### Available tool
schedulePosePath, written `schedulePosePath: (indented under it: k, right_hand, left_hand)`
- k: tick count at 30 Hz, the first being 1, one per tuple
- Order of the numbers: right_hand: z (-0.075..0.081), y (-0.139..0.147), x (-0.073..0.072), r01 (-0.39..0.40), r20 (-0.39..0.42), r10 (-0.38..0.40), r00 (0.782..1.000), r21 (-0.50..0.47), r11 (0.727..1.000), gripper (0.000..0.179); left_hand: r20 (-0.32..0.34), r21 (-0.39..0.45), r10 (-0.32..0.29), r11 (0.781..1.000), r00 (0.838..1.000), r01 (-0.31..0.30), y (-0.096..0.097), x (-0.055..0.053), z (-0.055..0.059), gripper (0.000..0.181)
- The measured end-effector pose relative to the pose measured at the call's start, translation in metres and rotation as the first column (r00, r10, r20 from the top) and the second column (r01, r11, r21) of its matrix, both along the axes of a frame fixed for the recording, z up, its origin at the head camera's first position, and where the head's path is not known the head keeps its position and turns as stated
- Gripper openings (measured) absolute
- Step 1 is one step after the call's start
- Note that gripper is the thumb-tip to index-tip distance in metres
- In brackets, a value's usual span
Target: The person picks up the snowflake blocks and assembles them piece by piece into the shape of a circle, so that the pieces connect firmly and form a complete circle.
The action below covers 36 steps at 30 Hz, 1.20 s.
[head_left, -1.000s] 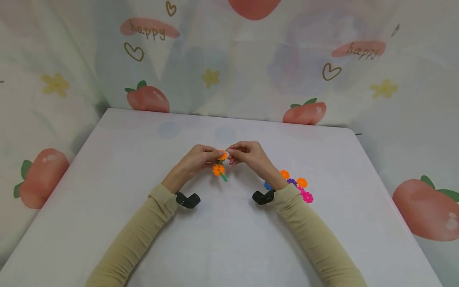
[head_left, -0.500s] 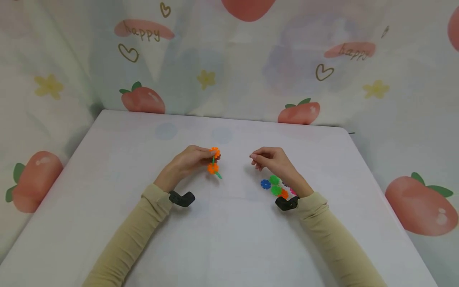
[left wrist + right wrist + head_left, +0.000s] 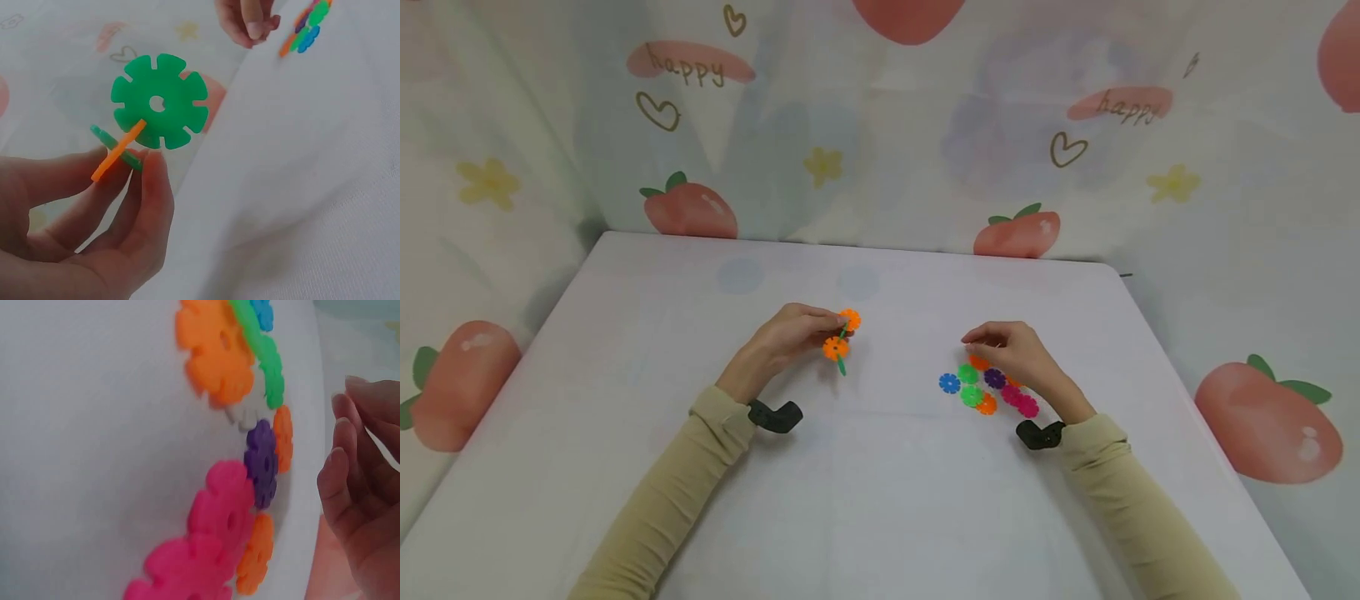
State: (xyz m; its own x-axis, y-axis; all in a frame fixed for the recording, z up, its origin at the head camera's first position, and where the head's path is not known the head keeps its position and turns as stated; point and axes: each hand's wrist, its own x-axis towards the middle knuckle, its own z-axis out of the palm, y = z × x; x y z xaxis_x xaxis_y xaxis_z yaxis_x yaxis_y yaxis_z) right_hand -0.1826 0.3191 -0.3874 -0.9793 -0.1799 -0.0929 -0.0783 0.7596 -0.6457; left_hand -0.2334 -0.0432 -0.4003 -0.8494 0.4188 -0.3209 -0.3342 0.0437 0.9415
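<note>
My left hand (image 3: 778, 342) pinches a small chain of notched snowflake discs, raised over the table. Two orange discs (image 3: 835, 348) alternate with green ones along it. In the left wrist view a green disc (image 3: 181, 109) faces the camera, slotted into an orange disc (image 3: 119, 150) seen edge-on, and another green disc sits at the fingertips. My right hand (image 3: 1018, 346) hovers just over the far side of a loose group of discs, fingers loosely bent with nothing between them. The right wrist view shows pink (image 3: 219, 500), purple (image 3: 257, 465) and orange discs (image 3: 215, 362) beside that hand (image 3: 369, 469).
Blue (image 3: 950, 383), green (image 3: 968, 373) and other discs of the group lie close together on the white table (image 3: 850, 500), some overlapping. A white disc shows partly under an orange one in the right wrist view. A printed cloth backdrop (image 3: 895, 150) stands behind the table.
My right hand has moved away from the chain, rightward to the loose discs. The left hand keeps the chain and has shifted slightly left in view as the head view turned a little.
</note>
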Motion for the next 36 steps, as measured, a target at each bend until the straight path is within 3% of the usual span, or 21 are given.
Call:
schedulePosePath:
  k: [6,12,26,36]
  right_hand:
    - [-0.004,0.013,0.004,0.012,0.005,-0.013,1.000,0.151,0.988,0.025]
    - [-0.008,0.014,0.004,0.000,0.042,-0.009,0.999,0.195,0.981,0.027]
    - [-0.008,0.013,0.002,0.034,0.043,-0.044,0.998,0.224,0.974,0.029]
    - [-0.012,0.003,-0.001,0.023,-0.048,-0.018,0.999,0.106,0.994,0.028]
  left_hand:
    - [0.004,-0.010,0.009,1.000,1.000,-0.009,0.001,0.001,0.000,0.034]
    - [0.004,0.005,-0.004,1.000,1.000,0.004,0.000,0.001,-0.001,0.034]
    - [-0.018,0.029,-0.012,0.999,1.000,0.013,0.000,0.003,0.000,0.033]
    - [-0.023,0.035,-0.022,0.999,0.999,0.022,0.000,0.003,-0.002,0.033]
